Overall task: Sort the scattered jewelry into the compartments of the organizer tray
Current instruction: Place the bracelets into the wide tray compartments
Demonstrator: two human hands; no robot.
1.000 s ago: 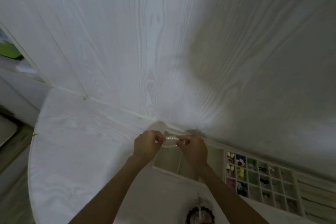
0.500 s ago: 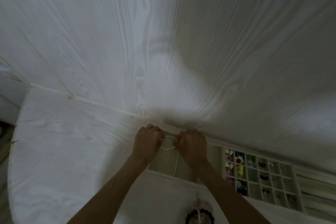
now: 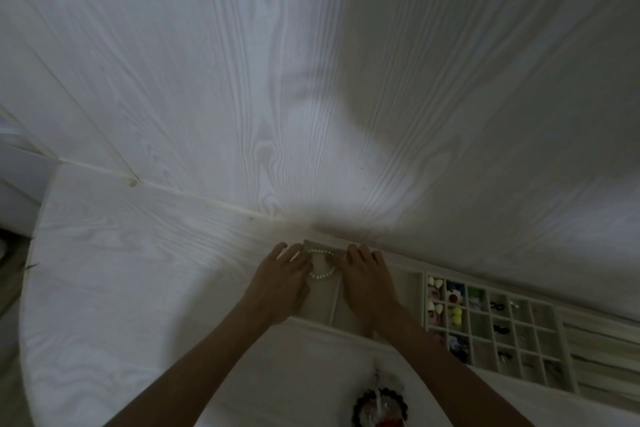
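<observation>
A white pearl bracelet lies as a loop in a large left compartment of the cream organizer tray, which stands against the back wall. My left hand is just left of the loop and my right hand just right of it. Both hands have straight fingers pointing toward the wall, and their inner edges touch the bracelet's sides. My thumbs are hidden, so a pinch cannot be seen.
The tray's small compartments to the right hold coloured clips, earrings and dark pieces. A dark beaded bracelet with a red part lies on the white table near me. The table's curved edge is at the left.
Both hands moved down and forward from above the tray into its left compartment. Their fingers went from curled round the bracelet to stretched out, and the loop now rests low in the compartment.
</observation>
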